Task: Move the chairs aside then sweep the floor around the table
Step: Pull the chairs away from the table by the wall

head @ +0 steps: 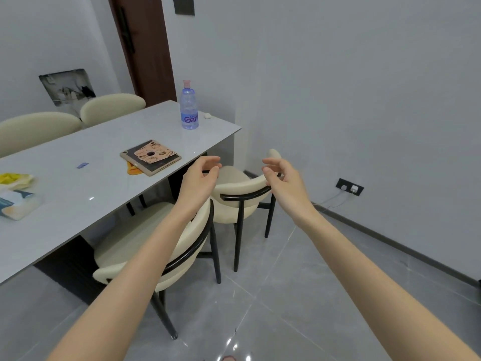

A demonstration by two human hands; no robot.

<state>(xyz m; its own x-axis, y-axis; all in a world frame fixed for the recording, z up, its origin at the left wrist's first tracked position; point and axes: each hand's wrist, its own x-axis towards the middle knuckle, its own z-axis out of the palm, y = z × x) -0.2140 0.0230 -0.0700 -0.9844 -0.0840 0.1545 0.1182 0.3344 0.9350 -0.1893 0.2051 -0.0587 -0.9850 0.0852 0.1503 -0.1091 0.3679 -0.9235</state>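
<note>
Two cream chairs with black frames stand tucked along the near side of the white table (109, 178). The nearer chair (145, 246) is partly under my left forearm. The farther chair (242, 188) stands by the table's corner, its curved backrest facing me. My left hand (203, 175) hovers over the left end of that backrest, fingers curled and apart, holding nothing. My right hand (281, 175) is at the right end of the backrest, fingertips touching or almost touching its top edge, not closed around it.
Two more cream chairs (39, 128) stand on the table's far side. On the table lie a water bottle (189, 105), a tablet in a case (151, 156) and some packets (15, 194). A wall (364, 100) with a socket (350, 187) runs close on the right; grey tile floor (286, 295) lies in front.
</note>
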